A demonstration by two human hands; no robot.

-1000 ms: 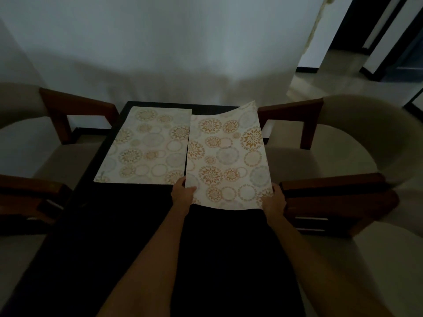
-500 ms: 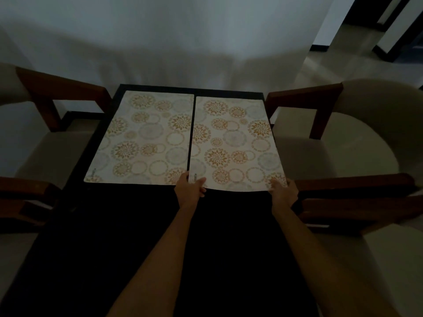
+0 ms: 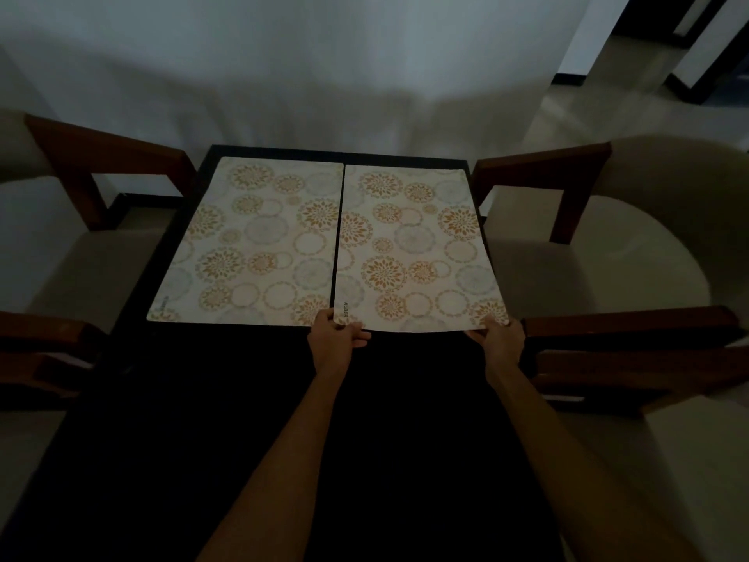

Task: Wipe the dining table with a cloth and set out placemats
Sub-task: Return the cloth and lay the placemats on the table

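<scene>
At the far left of the dark rectangular dining table [image 3: 243,399] lies a pale rectangular placemat printed with orange and grey-blue floral circles [image 3: 253,245], flat, its long axis running from the near side toward the far edge, its far corners close to the table's far-left corner. Just beside it, with a thin dark strip of table showing between them, lies a second placemat of the same pattern [image 3: 413,249], parallel to the first and pointing the same way, its right long edge close to the table's right edge. The left hand [image 3: 334,338] pinches this mat's near-left corner, thumb on top beside the small printed label and fingers curled beneath. The right hand [image 3: 496,338] grips the near-right corner, fingertips pressing on the patterned face. Both hands sit at the short near edge, so the mat stretches straight away from the fingers, and neither hand is plainly nearer. The mat looks nearly settled; what remains, I judge, is to square the near edge with its neighbour's and let go. Brown wooden chairs with cream seats [image 3: 608,245] flank the table.
</scene>
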